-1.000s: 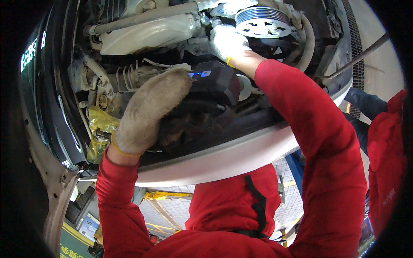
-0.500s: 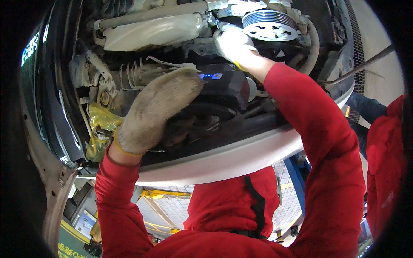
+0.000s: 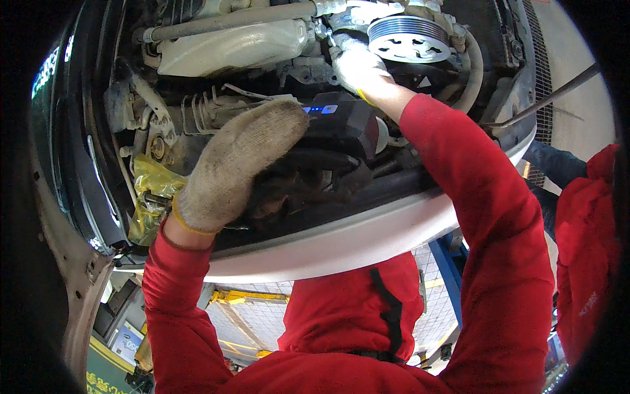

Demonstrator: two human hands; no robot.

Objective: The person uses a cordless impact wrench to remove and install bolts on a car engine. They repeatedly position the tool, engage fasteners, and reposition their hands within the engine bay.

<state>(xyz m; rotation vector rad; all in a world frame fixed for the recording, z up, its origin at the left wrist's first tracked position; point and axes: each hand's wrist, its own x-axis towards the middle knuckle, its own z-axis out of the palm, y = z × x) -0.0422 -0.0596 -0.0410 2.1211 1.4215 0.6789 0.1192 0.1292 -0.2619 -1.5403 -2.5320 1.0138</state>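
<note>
My left hand [image 3: 239,157], in a beige knitted glove with yellow cuff edging, reaches over the engine bay. Its fingers are closed together against a black angular device [image 3: 351,128] with small blue indicator lights; the thumb and grip underneath are hidden. Farther in, my right hand [image 3: 361,65], gloved and brightly lit, is closed beside a metal fitting [image 3: 321,31] at the end of a pale, dusty housing [image 3: 233,47]. Glare and the hand's back hide what its fingers hold. A ribbed belt pulley [image 3: 410,39] with a silver face lies just right of that hand.
A yellow plastic bag [image 3: 154,184] with metal parts sits by my left wrist. A white bumper edge [image 3: 341,246] curves in front of me. A thick hose [image 3: 476,72] bends beside the pulley, and a rod [image 3: 551,102] slants in. Another person's red sleeve [image 3: 587,256] shows at right.
The black device has tilted slightly and its lights sit a little farther up, with my left hand still on it. My right hand stays by the fitting, its fingers barely shifted.
</note>
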